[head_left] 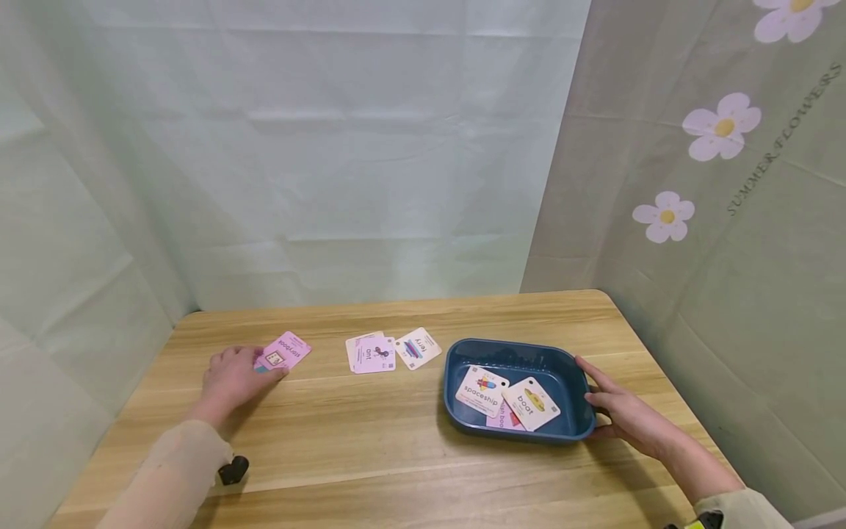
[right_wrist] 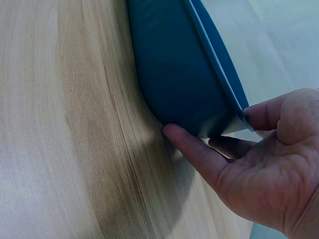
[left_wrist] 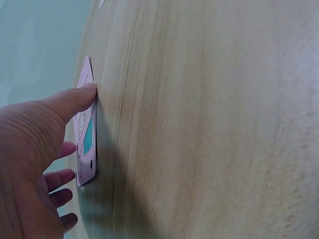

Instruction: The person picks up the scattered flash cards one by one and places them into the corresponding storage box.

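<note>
At the left of the table, my left hand [head_left: 234, 378] pinches a pink storybook card [head_left: 291, 350] by its edges. In the left wrist view the thumb [left_wrist: 75, 101] lies at one edge of the card, with the fingers at the other side. My right hand [head_left: 628, 413] grips the right end of a dark blue tray [head_left: 522, 349], its fingers spread from the rim down the outer wall. The right wrist view has one fingertip [right_wrist: 174, 132] low at the tray's base. Inside lie a spaceship card [head_left: 482, 391], a boat card [head_left: 532, 405] and a partly covered pink card [head_left: 499, 417].
Between the left hand and the tray, an ant card [head_left: 374, 355] overlaps another card on the wooden table [head_left: 344, 455]. A ferry card [head_left: 418, 348] lies close beside them, near the tray's left end. Pale curtains [head_left: 370, 147] rise behind the table and along its sides.
</note>
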`<move>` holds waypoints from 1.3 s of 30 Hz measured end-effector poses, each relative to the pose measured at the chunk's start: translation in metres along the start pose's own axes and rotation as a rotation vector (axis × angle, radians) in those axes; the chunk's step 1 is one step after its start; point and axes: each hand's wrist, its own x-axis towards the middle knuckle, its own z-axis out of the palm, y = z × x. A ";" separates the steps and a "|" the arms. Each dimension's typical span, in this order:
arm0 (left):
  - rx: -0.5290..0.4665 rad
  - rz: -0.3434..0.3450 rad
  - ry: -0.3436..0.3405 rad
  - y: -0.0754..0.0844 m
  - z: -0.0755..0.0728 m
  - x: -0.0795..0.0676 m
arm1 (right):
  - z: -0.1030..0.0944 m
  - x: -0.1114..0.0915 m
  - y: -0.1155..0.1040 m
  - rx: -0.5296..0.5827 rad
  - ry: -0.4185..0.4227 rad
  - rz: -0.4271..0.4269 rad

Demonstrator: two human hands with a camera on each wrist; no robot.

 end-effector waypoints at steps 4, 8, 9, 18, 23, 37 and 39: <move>-0.010 0.008 0.009 -0.001 0.000 0.001 | 0.000 0.000 0.000 -0.006 -0.001 -0.001; -0.010 0.009 0.025 -0.002 0.001 0.003 | 0.000 0.000 0.000 -0.006 0.003 0.000; -0.009 0.009 0.029 -0.002 0.001 0.004 | 0.001 -0.001 0.000 -0.004 0.006 0.002; -0.015 0.020 0.081 -0.005 0.006 0.011 | 0.000 -0.001 0.000 -0.026 -0.010 -0.009; -0.033 0.005 0.072 -0.004 0.002 0.009 | 0.000 -0.001 0.000 -0.028 -0.009 -0.010; -0.089 0.023 0.090 -0.008 -0.005 0.007 | 0.000 0.000 0.000 -0.027 -0.002 -0.007; -0.100 0.018 0.094 -0.007 -0.007 0.006 | 0.000 0.000 0.001 -0.030 -0.010 -0.013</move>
